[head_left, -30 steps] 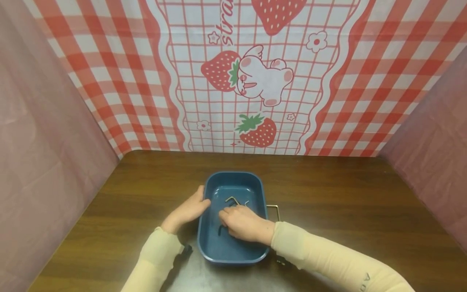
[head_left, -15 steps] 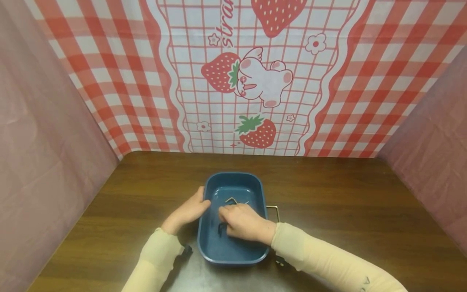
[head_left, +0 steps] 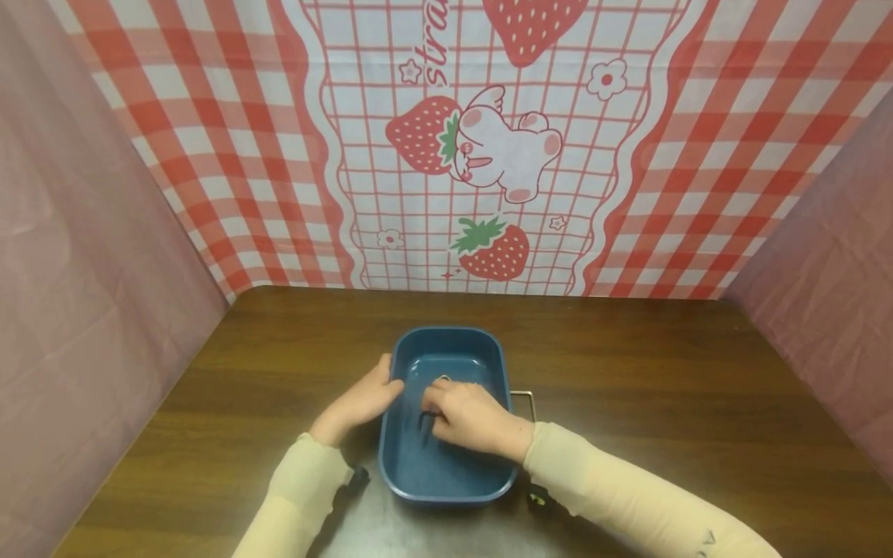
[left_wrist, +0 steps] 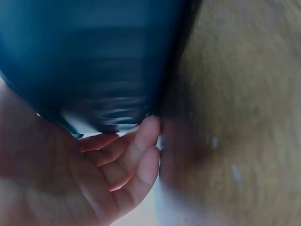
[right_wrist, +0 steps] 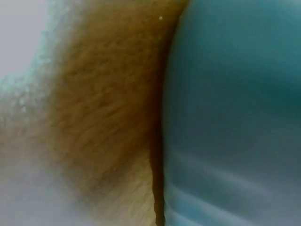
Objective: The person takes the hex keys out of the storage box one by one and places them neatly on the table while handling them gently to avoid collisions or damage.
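A deep blue rectangular roasting pan [head_left: 446, 490] stands on the table. My left hand [head_left: 363, 403] holds its left wall, thumb over the rim and fingers along the outside; in the left wrist view those fingers [left_wrist: 149, 129] lie against the wall. Inside the pan, my right hand [head_left: 470, 415] pinches a dark L-shaped hex key [head_left: 423, 418], partly hidden by the fingers. Just beyond the knuckles shows a bit of a brass-coloured bent rod [head_left: 444, 378]; the hand covers the rest. In the right wrist view only the pan's outer wall [right_wrist: 225, 117] is clear.
A brass-coloured wire handle [head_left: 523, 394] juts from the pan's right side. The brown wooden table [head_left: 628, 372] ends at a red-and-white strawberry-print cloth [head_left: 495, 155]. Pink cloths [head_left: 91, 232] hang at both sides.
My right hand has shifted slightly away from me and right, now covering most of the brass-coloured rods. The dark hex key has shifted with its fingertips. My left hand stays on the pan.
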The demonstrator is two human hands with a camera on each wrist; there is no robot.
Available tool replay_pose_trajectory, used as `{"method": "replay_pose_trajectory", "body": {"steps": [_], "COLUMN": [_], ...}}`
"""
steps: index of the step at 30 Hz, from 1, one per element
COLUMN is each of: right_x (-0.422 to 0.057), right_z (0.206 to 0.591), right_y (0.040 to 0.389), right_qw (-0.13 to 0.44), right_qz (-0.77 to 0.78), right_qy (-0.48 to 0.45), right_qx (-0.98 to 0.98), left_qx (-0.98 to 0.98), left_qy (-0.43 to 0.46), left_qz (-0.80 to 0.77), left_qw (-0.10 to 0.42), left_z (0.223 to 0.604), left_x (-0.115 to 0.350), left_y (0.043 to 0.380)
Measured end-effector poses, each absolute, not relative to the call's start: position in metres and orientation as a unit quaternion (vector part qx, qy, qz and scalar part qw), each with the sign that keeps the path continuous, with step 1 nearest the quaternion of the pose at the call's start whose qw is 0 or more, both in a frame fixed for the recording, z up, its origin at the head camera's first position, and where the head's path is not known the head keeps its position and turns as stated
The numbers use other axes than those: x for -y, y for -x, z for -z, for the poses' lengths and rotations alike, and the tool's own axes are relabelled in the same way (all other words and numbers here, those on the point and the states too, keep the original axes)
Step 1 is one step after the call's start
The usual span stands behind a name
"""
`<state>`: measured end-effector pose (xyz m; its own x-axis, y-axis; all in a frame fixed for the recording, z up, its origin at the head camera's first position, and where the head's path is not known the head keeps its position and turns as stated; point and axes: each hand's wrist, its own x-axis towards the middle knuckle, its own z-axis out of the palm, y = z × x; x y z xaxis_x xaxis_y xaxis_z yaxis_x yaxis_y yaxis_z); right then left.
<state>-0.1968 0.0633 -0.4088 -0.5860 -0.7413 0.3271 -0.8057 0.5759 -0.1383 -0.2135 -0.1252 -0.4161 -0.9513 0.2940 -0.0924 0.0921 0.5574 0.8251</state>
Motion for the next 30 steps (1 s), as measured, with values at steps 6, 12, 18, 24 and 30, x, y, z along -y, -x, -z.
{"method": "replay_pose_trajectory", "body": {"steps": [6, 12, 18, 24, 30], "right_x": [-0.066, -0.068, -0.074, -0.083, -0.090], "right_z": [0.402, 0.394, 0.384, 0.372, 0.365], "right_y": [0.196, 0.195, 0.194, 0.197, 0.198], "right_qw": [0.103, 0.101, 0.083, 0.082, 0.086], "right_qz": [-0.156, -0.178, -0.178, -0.178, -0.188], "right_qy": [-0.420, -0.411, -0.409, -0.394, -0.381], "right_qx": [0.888, 0.888, 0.891, 0.898, 0.901], "left_qx": [-0.882, -0.884, -0.884, -0.889, -0.889], "left_qy": [-0.111, -0.120, -0.124, -0.110, -0.106], "left_qz": [-0.448, -0.442, -0.441, -0.435, -0.435], "left_qw": [0.100, 0.089, 0.094, 0.089, 0.091], "left_z": [0.414, 0.415, 0.419, 0.417, 0.415], "left_x": [0.124, 0.124, 0.125, 0.125, 0.124], "left_y": [0.214, 0.216, 0.214, 0.212, 0.212]}}
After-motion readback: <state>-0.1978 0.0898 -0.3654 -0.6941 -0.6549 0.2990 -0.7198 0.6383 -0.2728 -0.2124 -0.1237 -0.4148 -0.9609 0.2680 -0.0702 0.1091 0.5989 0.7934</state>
